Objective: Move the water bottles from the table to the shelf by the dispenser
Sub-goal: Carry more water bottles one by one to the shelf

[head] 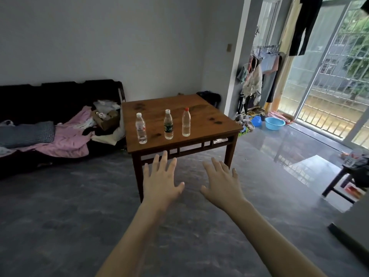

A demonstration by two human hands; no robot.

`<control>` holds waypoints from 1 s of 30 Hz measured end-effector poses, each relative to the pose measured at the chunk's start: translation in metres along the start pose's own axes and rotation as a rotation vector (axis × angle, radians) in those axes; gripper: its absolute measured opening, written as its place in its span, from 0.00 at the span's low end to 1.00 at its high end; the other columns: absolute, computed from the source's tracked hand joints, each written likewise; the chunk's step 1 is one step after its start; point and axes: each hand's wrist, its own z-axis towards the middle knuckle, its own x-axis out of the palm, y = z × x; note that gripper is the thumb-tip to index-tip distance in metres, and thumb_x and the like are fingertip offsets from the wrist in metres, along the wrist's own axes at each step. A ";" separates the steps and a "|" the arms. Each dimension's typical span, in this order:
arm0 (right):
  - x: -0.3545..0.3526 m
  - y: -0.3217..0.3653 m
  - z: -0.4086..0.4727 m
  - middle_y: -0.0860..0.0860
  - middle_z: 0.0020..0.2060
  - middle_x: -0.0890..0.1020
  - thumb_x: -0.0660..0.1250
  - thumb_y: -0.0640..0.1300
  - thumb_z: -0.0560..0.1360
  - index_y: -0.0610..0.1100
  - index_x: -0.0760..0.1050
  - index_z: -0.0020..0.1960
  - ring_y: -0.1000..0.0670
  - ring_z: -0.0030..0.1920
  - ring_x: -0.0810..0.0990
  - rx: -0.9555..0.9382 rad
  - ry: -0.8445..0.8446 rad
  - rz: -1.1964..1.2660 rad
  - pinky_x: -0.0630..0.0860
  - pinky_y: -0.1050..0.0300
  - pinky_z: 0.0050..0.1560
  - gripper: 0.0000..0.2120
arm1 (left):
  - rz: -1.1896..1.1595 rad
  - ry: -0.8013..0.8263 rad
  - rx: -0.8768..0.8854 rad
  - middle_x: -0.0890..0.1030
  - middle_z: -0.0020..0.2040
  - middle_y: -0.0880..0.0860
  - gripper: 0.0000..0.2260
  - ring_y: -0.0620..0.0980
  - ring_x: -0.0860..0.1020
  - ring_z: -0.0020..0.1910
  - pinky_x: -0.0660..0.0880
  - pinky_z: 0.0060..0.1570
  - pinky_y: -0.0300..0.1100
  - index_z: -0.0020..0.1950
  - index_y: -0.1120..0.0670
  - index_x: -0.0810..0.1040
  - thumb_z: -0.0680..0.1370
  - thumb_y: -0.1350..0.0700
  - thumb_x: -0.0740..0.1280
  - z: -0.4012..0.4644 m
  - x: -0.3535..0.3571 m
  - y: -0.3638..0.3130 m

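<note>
3 upright bottles [168, 124] on table [199, 114], clear water inside

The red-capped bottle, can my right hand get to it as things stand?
Probably yes. The right hand is open and empty, and the red-capped bottle stands near the table's front edge, nothing blocking it.

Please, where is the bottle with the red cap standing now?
The bottle with the red cap stands upright on the wooden table, rightmost of three, just right of the green-labelled bottle.
</note>
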 end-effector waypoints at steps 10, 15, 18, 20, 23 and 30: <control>-0.008 -0.062 0.117 0.47 0.80 0.53 0.64 0.56 0.76 0.53 0.52 0.79 0.45 0.79 0.52 -0.048 0.040 0.024 0.52 0.36 0.76 0.36 | -0.040 -0.018 -0.080 0.43 0.83 0.52 0.35 0.54 0.42 0.82 0.44 0.78 0.56 0.82 0.45 0.50 0.79 0.39 0.62 0.109 0.011 -0.041; 0.005 -0.074 0.169 0.48 0.80 0.54 0.65 0.56 0.76 0.53 0.52 0.79 0.45 0.79 0.52 -0.056 0.092 0.057 0.50 0.36 0.76 0.36 | -0.044 -0.001 -0.102 0.45 0.83 0.51 0.34 0.53 0.45 0.82 0.46 0.78 0.55 0.81 0.44 0.51 0.79 0.40 0.63 0.154 0.026 -0.039; 0.014 -0.077 0.204 0.48 0.80 0.54 0.64 0.54 0.76 0.52 0.53 0.79 0.44 0.79 0.52 -0.077 0.117 0.063 0.50 0.37 0.76 0.35 | -0.061 0.006 -0.116 0.46 0.83 0.51 0.34 0.54 0.45 0.82 0.47 0.79 0.56 0.81 0.45 0.52 0.79 0.40 0.63 0.189 0.034 -0.030; 0.021 -0.075 0.229 0.47 0.80 0.54 0.64 0.55 0.76 0.52 0.53 0.79 0.44 0.79 0.52 -0.089 0.118 0.055 0.52 0.37 0.76 0.35 | -0.061 0.021 -0.118 0.46 0.83 0.51 0.34 0.54 0.45 0.82 0.47 0.79 0.56 0.81 0.45 0.52 0.79 0.40 0.63 0.213 0.042 -0.022; 0.030 -0.069 0.273 0.47 0.80 0.52 0.64 0.56 0.76 0.52 0.52 0.79 0.44 0.79 0.52 -0.090 0.150 0.046 0.52 0.38 0.76 0.36 | -0.056 0.017 -0.118 0.46 0.83 0.51 0.34 0.54 0.45 0.82 0.47 0.79 0.57 0.81 0.46 0.53 0.79 0.40 0.63 0.256 0.052 -0.006; 0.036 -0.051 0.385 0.48 0.80 0.53 0.64 0.54 0.76 0.54 0.50 0.79 0.44 0.79 0.52 -0.059 0.161 0.075 0.53 0.37 0.76 0.37 | -0.043 0.004 -0.068 0.48 0.83 0.52 0.33 0.55 0.47 0.82 0.49 0.79 0.58 0.81 0.47 0.54 0.79 0.41 0.63 0.365 0.057 0.040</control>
